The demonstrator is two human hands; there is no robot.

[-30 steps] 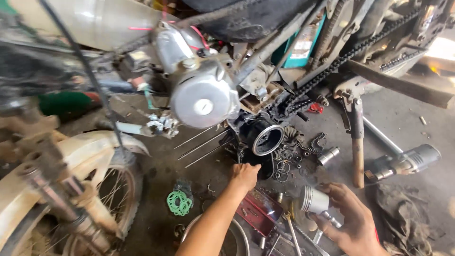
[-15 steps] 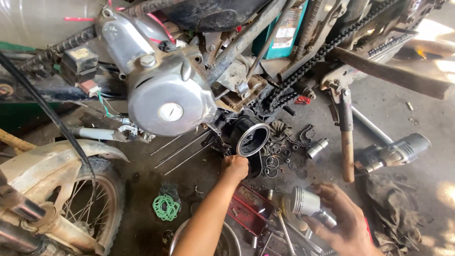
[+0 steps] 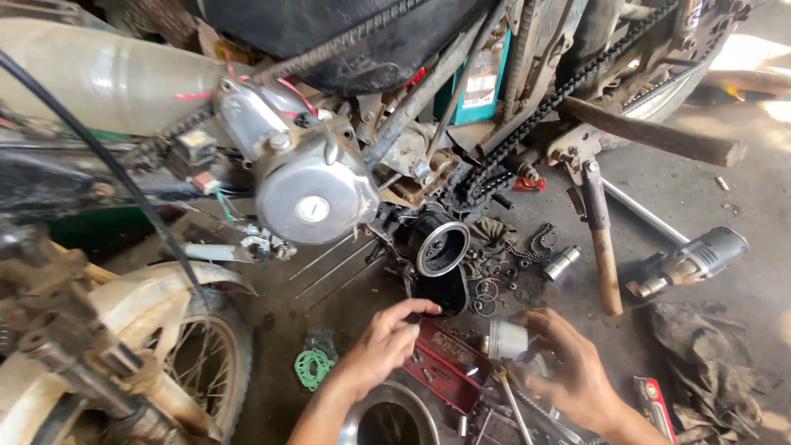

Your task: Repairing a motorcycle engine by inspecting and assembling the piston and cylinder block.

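Silvery piston [image 3: 507, 339] (cylindrical) in right hand [image 3: 568, 375].

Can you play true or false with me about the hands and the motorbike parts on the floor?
1. The right hand holds a silvery piston. True.
2. The left hand grips a hammer. False: it holds nothing and hovers by the red tray.
3. A green gasket lies on the floor. True.
4. The drive chain is coiled in the tray. False: it hangs on the bike.
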